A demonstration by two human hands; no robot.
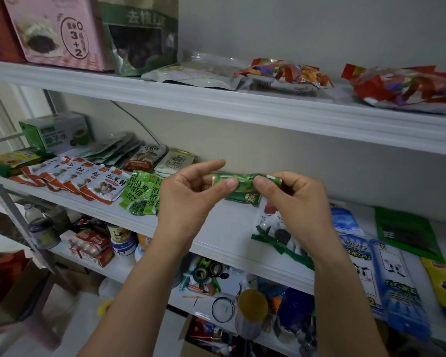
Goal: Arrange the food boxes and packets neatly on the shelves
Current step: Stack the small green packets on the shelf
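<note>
We hold the packet (242,188) over the middle shelf (229,228), clear of it. Left grip (188,199) pinches its left end and right grip (294,199) its right end, both closed on the foil. We'd smooth the crumpled top first, then lay it label-up just beside the green row (137,199), edges in line. The shelf is white, lipped and crowded, with orange packets (101,186) fanned further left. Pale wall (294,34) behind.

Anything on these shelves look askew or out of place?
On the middle shelf's right end, the dark green flat packet and blue-and-white printed packs lie scattered at angles, unlike the neat orange-and-white sachet row at left.
</note>
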